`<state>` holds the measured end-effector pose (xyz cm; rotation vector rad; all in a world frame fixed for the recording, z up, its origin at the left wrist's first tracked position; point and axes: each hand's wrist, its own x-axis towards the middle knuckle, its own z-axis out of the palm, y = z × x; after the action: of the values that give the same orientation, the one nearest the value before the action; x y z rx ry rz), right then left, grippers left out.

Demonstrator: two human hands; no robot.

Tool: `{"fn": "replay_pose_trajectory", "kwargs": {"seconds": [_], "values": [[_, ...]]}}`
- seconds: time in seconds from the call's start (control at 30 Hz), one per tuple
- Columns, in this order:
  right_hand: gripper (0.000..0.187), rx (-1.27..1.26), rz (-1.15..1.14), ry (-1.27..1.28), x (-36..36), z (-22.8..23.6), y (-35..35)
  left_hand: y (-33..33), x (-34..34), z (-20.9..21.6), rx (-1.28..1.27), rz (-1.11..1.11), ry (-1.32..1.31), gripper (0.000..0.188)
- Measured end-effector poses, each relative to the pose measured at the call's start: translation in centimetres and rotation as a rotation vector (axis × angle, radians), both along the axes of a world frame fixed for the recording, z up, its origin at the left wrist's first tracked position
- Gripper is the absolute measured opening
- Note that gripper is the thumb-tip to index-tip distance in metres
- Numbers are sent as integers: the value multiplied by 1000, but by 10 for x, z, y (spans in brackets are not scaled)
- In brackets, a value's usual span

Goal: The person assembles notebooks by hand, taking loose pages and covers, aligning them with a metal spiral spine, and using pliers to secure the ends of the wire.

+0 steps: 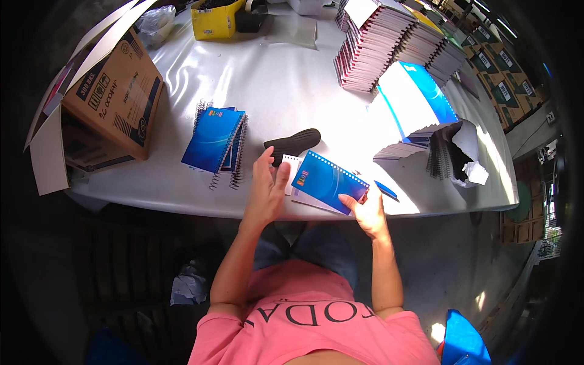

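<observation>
My right hand [369, 213] grips a blue notebook cover [328, 180] by its lower right corner, thumb on top. Punched holes run along the cover's upper edge, and no coil shows in them. White punched sheets [289, 167] stick out beneath it on the left. Beside those sheets my left hand [266, 191] is open, thumb and fingers apart; whether it touches them I cannot tell. A black ribbed, sole-shaped object [295, 143] lies just beyond. Left of it rests a small pile of blue spiral notebooks [213, 140], and a blue pen-like thing [387, 190] lies right of my right hand.
An open cardboard box [115, 100] stands at the left. Tall stacks of spiral-bound notebooks [377, 52] fill the back right, with blue covers [426, 85] before them. A torn wrapper with black coils [447, 152] lies at the right. A yellow bin [213, 21] sits at the back.
</observation>
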<state>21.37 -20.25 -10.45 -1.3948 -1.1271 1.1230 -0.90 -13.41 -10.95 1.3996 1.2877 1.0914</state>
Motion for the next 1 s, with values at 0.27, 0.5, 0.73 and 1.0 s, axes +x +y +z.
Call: {"fn": "replay_pose_trajectory", "kwargs": {"seconds": [0.27, 0.5, 0.73, 1.0], "values": [[36, 105, -120, -129, -11, 9, -3, -4, 20, 15, -123, -244, -220, 75], [67, 280, 149, 153, -11, -5, -11, -17, -10, 9, 163, -428, -290, 73], [77, 324, 152, 141, -30, -2, -11, -45, 17, -12, 490, -177, -49, 87], [38, 200, 48, 158, -29, -5, -3, -46, 24, 0, 574, -121, 404, 71]]}}
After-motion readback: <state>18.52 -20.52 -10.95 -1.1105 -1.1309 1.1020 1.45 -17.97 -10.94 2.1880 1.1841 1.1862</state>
